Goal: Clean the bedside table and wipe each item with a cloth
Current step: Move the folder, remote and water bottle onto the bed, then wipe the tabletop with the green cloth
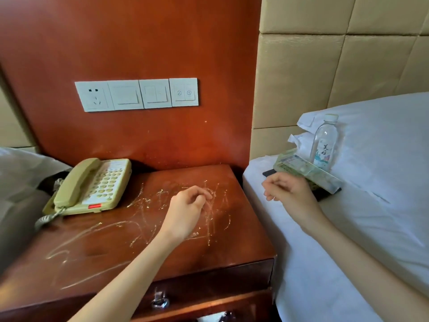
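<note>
The wooden bedside table (pixel 111 247) carries pale smears and streaks across its top. A beige telephone (pixel 92 187) stands at its back left corner, cord trailing off the left edge. My left hand (pixel 188 208) hovers over the smeared middle, fingers loosely curled, holding nothing. My right hand (pixel 290 189) is over the bed edge with its fingers curled, just in front of a green tissue pack (pixel 304 168). Under that pack lies a dark flat object (pixel 325 194). A clear water bottle (pixel 325 142) stands behind the pack against the pillow. No cloth is in view.
A row of white wall switches and a socket (pixel 137 94) sits on the wooden panel above the table. A white bed with a pillow (pixel 383 145) lies to the right, another bed's bedding (pixel 18 168) to the left. A drawer with a metal handle (pixel 160 300) is below the tabletop.
</note>
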